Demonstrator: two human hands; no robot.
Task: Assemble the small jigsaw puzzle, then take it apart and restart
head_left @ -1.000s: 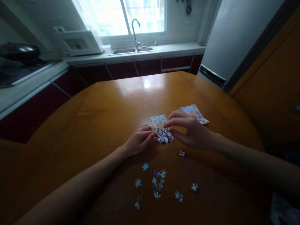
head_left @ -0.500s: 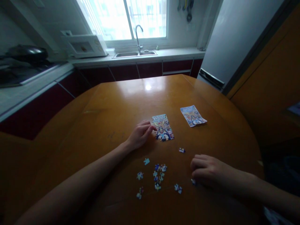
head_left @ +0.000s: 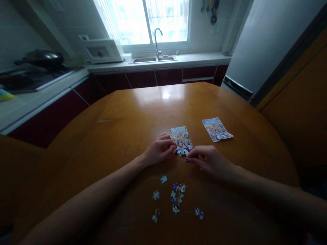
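Observation:
A partly joined jigsaw puzzle (head_left: 182,139) lies on the wooden table, its lower edge uneven. My left hand (head_left: 161,149) rests at its left side, fingers loosely bent and touching its edge, with nothing gripped. Just below the lower right corner, my right hand (head_left: 208,159) pinches a small dark puzzle piece (head_left: 187,160) between thumb and forefinger. Nearer to me lie several loose pieces: a plain light-blue piece (head_left: 164,179), a cluster of mixed pieces (head_left: 176,197) and a pair of pieces (head_left: 199,213).
A creased picture sheet (head_left: 217,129) lies to the right of the puzzle. The round-ended wooden table (head_left: 122,115) stretches ahead. Beyond it are a counter with a sink (head_left: 153,59), a microwave (head_left: 103,51), a pan (head_left: 43,58) and a fridge (head_left: 270,44).
My right hand has moved up and left to the puzzle's lower right corner, now with a piece in its fingers. My left hand stays by the puzzle. The view has shifted slightly.

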